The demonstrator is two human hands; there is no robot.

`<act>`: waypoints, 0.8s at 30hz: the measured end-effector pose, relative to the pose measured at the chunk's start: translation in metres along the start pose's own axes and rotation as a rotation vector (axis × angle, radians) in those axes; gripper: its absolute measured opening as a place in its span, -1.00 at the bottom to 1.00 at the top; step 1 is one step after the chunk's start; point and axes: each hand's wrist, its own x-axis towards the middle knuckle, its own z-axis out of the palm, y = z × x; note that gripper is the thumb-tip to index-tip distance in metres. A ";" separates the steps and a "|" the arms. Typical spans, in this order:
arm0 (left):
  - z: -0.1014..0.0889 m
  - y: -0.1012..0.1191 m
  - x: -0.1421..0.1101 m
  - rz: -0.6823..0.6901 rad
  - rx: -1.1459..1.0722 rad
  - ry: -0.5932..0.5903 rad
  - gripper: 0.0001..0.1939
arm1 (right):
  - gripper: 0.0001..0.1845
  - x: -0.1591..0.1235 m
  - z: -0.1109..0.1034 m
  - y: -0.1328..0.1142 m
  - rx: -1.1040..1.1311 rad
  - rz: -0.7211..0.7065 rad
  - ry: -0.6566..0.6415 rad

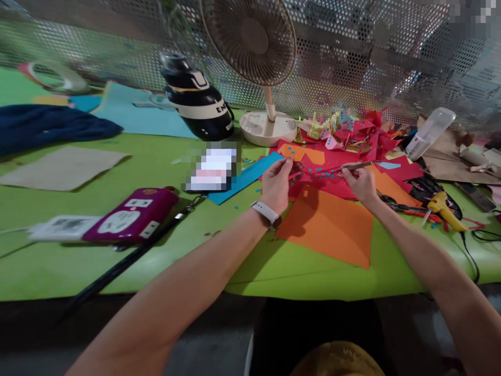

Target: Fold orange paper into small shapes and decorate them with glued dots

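Observation:
My left hand (277, 180), with a white-strapped watch at its wrist, pinches a small red paper piece (296, 175). Its exact shape is hard to make out against the red paper (336, 189) behind. Between the fingers of my right hand (362, 181) is a thin, pointed tool that looks like tweezers (360, 165), its tip towards the left hand. Tiny blue paper bits (321, 173) lie scattered on the red paper between both hands. An orange sheet (332, 230) lies below them on the green table.
Folded, dotted paper shapes (368, 133) are heaped behind. A yellow glue gun (446, 211) and scissors (407, 208) lie right. A fan (268, 128), black bottle (205, 112), blurred-out phone (211, 169) and purple power strip (131, 215) stand or lie left.

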 end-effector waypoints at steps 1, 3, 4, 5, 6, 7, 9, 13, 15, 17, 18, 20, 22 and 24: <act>0.000 0.000 0.000 -0.002 0.002 0.002 -0.83 | -0.76 0.000 0.000 0.000 0.010 0.005 0.006; 0.001 0.001 -0.001 -0.006 0.005 0.009 -0.84 | -0.77 0.000 0.000 -0.001 0.030 0.021 0.018; 0.001 0.001 -0.001 -0.009 0.006 0.013 -0.85 | -0.77 0.001 0.000 -0.002 0.036 0.027 0.021; 0.001 0.002 -0.001 -0.013 0.009 0.015 -0.85 | -0.77 0.001 0.000 -0.002 0.037 0.031 0.023; 0.001 0.002 -0.001 -0.015 0.011 0.016 -0.85 | -0.78 0.001 -0.001 -0.003 0.032 0.034 0.025; 0.001 0.002 -0.002 -0.016 0.013 0.015 -0.85 | -0.77 0.001 -0.002 -0.004 0.026 0.035 0.029; 0.001 0.002 -0.002 -0.015 0.014 0.010 -0.84 | -0.77 0.001 -0.003 -0.006 0.011 0.038 0.026; 0.001 0.002 -0.001 -0.010 0.013 0.006 -0.85 | -0.78 0.000 -0.005 -0.009 -0.025 0.038 0.015; 0.001 0.002 -0.002 -0.011 0.018 0.009 -0.85 | -0.81 0.000 -0.005 -0.010 -0.054 0.029 0.028; 0.001 0.002 -0.002 -0.009 0.024 0.004 -0.85 | -0.82 0.000 -0.005 -0.010 -0.074 0.020 0.034; 0.001 0.002 -0.002 -0.008 0.023 0.001 -0.85 | -0.83 -0.001 -0.004 -0.010 -0.076 0.017 0.032; 0.001 0.002 -0.002 -0.009 0.016 -0.003 -0.85 | -0.83 -0.001 -0.003 -0.009 -0.075 0.013 0.020; 0.001 0.002 -0.002 -0.012 0.015 0.000 -0.85 | -0.82 -0.002 -0.003 -0.008 -0.071 0.010 0.007; 0.001 0.002 -0.002 -0.010 0.022 0.003 -0.85 | -0.81 -0.002 -0.002 -0.007 -0.062 0.009 -0.007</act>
